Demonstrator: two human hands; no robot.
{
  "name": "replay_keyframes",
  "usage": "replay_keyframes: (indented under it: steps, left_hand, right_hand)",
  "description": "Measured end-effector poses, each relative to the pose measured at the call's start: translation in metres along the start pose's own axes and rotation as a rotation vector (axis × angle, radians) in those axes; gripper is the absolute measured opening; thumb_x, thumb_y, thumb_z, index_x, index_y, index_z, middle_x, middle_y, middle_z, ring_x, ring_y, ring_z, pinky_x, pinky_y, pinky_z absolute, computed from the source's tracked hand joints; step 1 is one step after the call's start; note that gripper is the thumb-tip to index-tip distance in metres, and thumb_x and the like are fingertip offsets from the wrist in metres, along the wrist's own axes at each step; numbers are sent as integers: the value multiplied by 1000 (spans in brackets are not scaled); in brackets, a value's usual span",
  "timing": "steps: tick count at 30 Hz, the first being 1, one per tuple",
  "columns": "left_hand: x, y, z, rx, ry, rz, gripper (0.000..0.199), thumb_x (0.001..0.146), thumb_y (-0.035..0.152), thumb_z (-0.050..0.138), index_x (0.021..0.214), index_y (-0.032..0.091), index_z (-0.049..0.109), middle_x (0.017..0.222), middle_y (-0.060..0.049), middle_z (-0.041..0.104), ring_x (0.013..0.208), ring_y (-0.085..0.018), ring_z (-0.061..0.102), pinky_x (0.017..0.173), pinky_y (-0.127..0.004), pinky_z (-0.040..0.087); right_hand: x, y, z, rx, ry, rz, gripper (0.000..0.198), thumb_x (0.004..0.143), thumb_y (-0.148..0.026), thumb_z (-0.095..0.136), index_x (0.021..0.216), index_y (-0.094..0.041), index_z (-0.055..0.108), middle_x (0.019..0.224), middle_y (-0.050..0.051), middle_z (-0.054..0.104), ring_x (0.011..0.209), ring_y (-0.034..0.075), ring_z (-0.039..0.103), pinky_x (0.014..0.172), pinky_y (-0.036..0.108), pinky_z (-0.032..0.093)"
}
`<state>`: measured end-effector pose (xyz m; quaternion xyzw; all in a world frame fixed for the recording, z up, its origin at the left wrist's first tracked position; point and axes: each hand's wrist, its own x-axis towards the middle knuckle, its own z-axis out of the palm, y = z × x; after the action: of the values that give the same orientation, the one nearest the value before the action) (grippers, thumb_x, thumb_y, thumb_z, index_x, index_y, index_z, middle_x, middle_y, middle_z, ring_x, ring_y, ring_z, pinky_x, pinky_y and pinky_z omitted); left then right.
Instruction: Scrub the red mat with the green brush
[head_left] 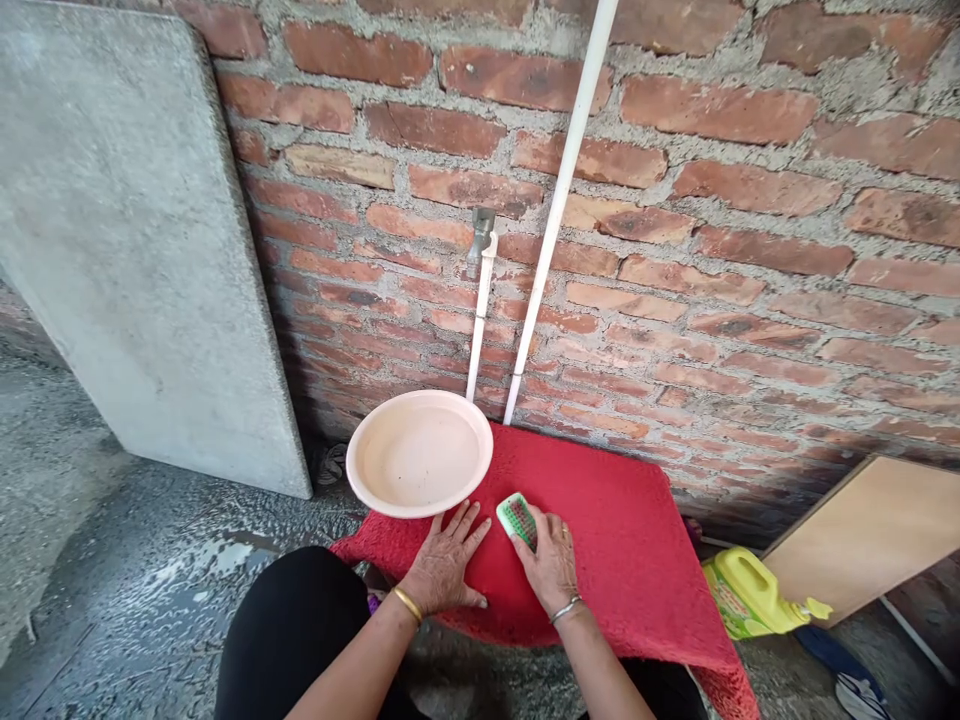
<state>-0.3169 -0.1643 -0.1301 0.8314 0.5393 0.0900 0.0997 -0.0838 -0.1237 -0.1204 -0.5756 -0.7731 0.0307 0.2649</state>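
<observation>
A red cloth (615, 540) is spread over a low surface in front of me, its edges hanging down. My left hand (444, 565) lies flat on it with the fingers spread, just below the rim of a pale pink basin (424, 455). In my right hand (551, 565) is a scrubbing brush (517, 518) with a light green and white body, gripped at its near end. Green and reddish bristles show on its upward side. The basin rests on the cloth's far left corner and looks to hold little or nothing.
A brick wall (720, 230) rises behind, with a tap (481, 240) and a white pipe (559, 210). At left leans a grey slab (142, 240) above wet floor (195, 580). To the right are a yellow jug (750, 592), a tan board (862, 535) and a shoe (844, 670).
</observation>
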Motion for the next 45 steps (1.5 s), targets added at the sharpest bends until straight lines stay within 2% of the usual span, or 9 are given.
replay_keyframes:
  steps: [7, 10, 13, 19, 22, 26, 34, 38, 45]
  left_hand:
    - [2, 1, 0, -20, -21, -12, 123, 59, 90, 62, 158, 26, 26, 166, -15, 16, 152, -41, 17, 121, -63, 11]
    - [2, 3, -2, -36, -24, -14, 123, 60, 92, 59, 158, 26, 27, 166, -15, 16, 152, -40, 17, 122, -63, 10]
    - [2, 3, -5, -37, -25, -14, 123, 60, 93, 58, 158, 26, 27, 166, -15, 17, 152, -40, 17, 122, -63, 11]
    - [0, 2, -6, -5, -16, -6, 123, 60, 91, 61, 158, 26, 26, 166, -15, 20, 152, -40, 20, 122, -61, 13]
    - [-1, 2, -7, -1, -21, -4, 123, 60, 92, 60, 159, 27, 25, 166, -15, 20, 152, -39, 19, 122, -61, 13]
    - [-1, 3, -7, -17, -27, -16, 122, 61, 92, 59, 158, 26, 26, 166, -15, 19, 152, -40, 19, 122, -61, 12]
    - [1, 1, -2, -9, -13, -9, 122, 60, 91, 61, 158, 26, 28, 166, -15, 19, 152, -40, 18, 122, -62, 13]
    - [2, 1, -3, -24, -10, -13, 123, 59, 93, 59, 158, 26, 29, 166, -15, 19, 152, -39, 17, 122, -61, 11]
    - [3, -1, -4, -7, -17, -23, 123, 57, 93, 60, 157, 26, 32, 165, -15, 22, 152, -39, 19, 122, -60, 13]
  right_hand:
    - [-14, 123, -50, -269, 166, 394, 68, 92, -64, 36, 127, -11, 59, 99, 20, 66, 89, 31, 61, 86, 46, 46]
    - [-19, 147, -64, -306, 224, 595, 75, 89, -69, 34, 130, -10, 57, 99, 22, 66, 89, 34, 61, 84, 48, 46]
    - [-12, 126, -57, -180, 222, 560, 74, 88, -69, 35, 129, -12, 58, 100, 19, 66, 91, 33, 61, 85, 47, 46]
    - [11, 18, -10, 35, 58, 94, 49, 92, -53, 48, 130, -23, 58, 108, 12, 65, 98, 27, 59, 89, 40, 45]
    - [14, -3, 1, 9, -4, 7, 46, 91, -45, 54, 133, -26, 57, 109, 10, 65, 99, 26, 58, 90, 39, 45]
    - [12, 34, -10, -104, 11, 106, 48, 92, -49, 51, 131, -22, 58, 107, 11, 66, 97, 26, 59, 89, 39, 45]
    - [-22, 155, -74, -322, 221, 601, 78, 89, -70, 32, 132, -10, 56, 100, 22, 65, 90, 34, 62, 84, 48, 47]
    - [-43, 146, -78, -199, 263, 588, 84, 86, -78, 28, 131, -13, 56, 103, 20, 65, 93, 34, 61, 87, 49, 47]
    - [-65, 84, -44, -48, 174, 233, 68, 90, -75, 33, 125, -23, 60, 105, 12, 66, 95, 29, 60, 88, 44, 47]
